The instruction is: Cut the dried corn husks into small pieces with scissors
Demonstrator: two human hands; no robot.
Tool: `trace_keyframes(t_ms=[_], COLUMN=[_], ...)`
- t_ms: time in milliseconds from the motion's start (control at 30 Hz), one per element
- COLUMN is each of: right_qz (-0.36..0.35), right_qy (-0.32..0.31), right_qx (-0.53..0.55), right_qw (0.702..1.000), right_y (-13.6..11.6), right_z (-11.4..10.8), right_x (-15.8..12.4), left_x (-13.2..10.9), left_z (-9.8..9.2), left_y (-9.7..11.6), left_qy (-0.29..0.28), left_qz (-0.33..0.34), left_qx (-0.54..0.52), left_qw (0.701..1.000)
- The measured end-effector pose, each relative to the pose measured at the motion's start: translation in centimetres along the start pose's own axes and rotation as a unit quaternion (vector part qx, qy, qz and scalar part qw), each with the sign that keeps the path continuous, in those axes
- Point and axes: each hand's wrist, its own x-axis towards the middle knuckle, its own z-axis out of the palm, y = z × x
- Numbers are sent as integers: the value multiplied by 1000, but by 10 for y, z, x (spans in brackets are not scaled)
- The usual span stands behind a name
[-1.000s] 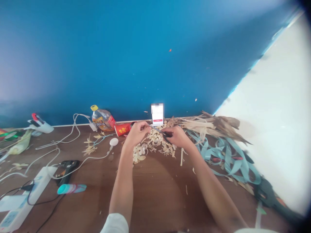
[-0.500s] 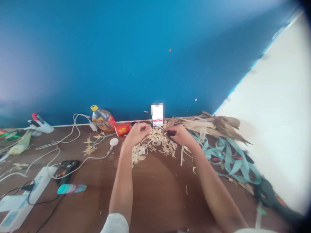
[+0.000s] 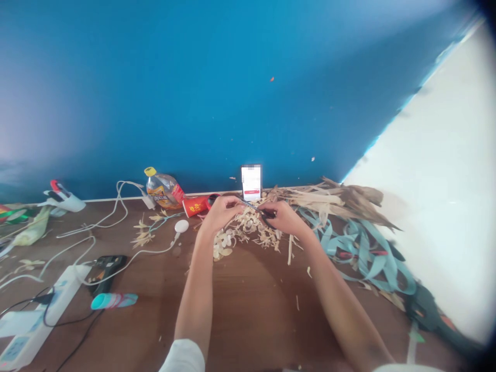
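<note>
We get fairly bright, diffuse light. Well left of the fingers [image 3: 231,199], a pale glow washes the blue wall [image 3: 217,103]; well right of them, the white wall [image 3: 442,170] is nearly blown out. Below them, soft shadow dims the desk [image 3: 256,305]. Just beyond, the phone screen [image 3: 251,182] glares, its top pixelated. We find fine detail around the fingers blurred, the far-right corners dark and stretched.

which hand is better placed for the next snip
Probably the right hand: it holds the scissors, blades pointing toward the left hand. Whatever the left pinches is too small to tell.
</note>
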Motion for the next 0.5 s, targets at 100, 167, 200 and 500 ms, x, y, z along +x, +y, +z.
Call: trace_keyframes(t_ms=[100,167,200,500], right_qz=[8,12,14,17], right_qy=[-7,-11,-14,-32], right_qx=[-8,-11,-13,-14], right_qw=[1000,1000,1000,999], right_y=[0,0,0,2], right_z=[-2,-4,-4,-8], right_x=[-1,-1,-1,0], left_x=[0,-1,-1,-3], left_z=[1,1,1,1], left_y=[1,0,-1,2], left_qy=[-9,-12,-12,-8], left_qz=[-3,-10,-14,-23], left_qx=[-9,-13,-14,-26], left_qw=[1000,1000,1000,999])
